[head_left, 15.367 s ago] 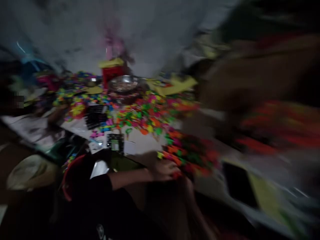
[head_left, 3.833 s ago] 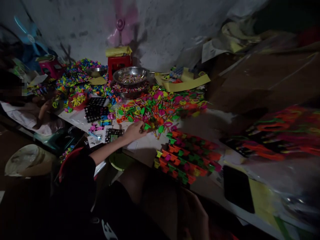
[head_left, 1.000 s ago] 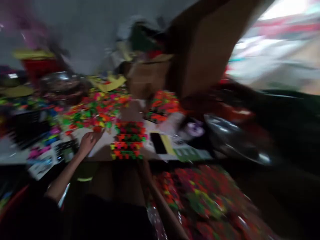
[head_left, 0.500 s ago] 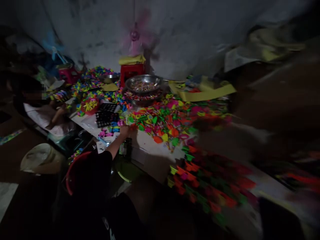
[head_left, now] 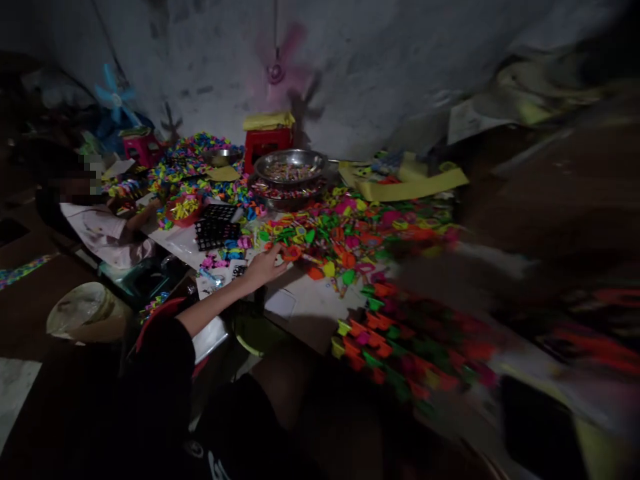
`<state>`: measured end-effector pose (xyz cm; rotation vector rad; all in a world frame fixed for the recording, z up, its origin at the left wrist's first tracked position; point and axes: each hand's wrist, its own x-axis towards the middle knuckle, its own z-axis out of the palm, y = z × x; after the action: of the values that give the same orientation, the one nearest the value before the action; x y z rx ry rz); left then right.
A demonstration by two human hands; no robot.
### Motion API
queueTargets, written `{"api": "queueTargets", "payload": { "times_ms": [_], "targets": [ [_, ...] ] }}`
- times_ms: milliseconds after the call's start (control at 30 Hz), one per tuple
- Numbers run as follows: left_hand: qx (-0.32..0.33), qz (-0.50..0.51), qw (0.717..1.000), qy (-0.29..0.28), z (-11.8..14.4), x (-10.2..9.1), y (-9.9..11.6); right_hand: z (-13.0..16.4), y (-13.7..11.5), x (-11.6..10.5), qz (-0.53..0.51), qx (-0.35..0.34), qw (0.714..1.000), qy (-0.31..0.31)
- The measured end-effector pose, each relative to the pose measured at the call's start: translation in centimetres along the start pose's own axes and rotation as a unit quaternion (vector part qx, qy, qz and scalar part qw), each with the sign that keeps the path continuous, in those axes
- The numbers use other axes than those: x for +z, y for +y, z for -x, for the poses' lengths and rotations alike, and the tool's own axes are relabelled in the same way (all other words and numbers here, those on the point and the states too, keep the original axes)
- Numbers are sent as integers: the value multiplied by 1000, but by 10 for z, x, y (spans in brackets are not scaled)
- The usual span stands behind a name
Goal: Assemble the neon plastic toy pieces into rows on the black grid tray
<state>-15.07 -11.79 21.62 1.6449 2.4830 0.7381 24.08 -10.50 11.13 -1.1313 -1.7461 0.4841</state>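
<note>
My left hand (head_left: 265,265) reaches out over the white table (head_left: 310,307), its fingertips pinched on an orange plastic piece (head_left: 291,253) at the near edge of a loose heap of bright plastic pieces (head_left: 360,233). Nearer to me, orange, green and pink pieces lie packed in neat rows (head_left: 400,343). My right hand is out of sight; the lower right is dark and blurred.
Two metal bowls (head_left: 290,167) of small parts stand behind the heap, with a red stool (head_left: 265,141) and yellow sheets (head_left: 407,183). Black grid trays (head_left: 216,227) and a red basket (head_left: 183,208) lie left. Another person (head_left: 107,230) sits at the far left. A black phone (head_left: 543,427) lies near right.
The view swung back from the right onto the table. My left hand moved a little right along the heap's edge, with the orange piece at its fingertips.
</note>
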Motion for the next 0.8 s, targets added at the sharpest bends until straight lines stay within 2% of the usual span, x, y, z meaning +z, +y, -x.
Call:
{"api": "queueTargets", "payload": {
  "times_ms": [100,233,333,467,567,700,733,800],
  "targets": [
    [93,51,994,8,37,-16,54,-1,-18,13,55,8,998,2],
    [286,33,958,-4,76,-22,108,-16,-43,34,85,-65,994,-14],
    [403,-18,915,-18,95,-13,130,-24,-48,39,65,-86,994,-26],
    [498,-49,865,-25,108,7,147,-20,-39,30,-9,-45,996,-80],
    [527,-31,848,-34,104,26,155,-21,-14,20,-94,16,991,-96],
    [471,-67,878,-59,77,62,150,-43,46,17,-187,167,968,15],
    [452,-85,885,-68,69,74,146,-50,62,18,-204,199,958,23],
    [426,-117,893,-88,55,96,136,-64,90,25,-236,226,945,1]
  ]
}}
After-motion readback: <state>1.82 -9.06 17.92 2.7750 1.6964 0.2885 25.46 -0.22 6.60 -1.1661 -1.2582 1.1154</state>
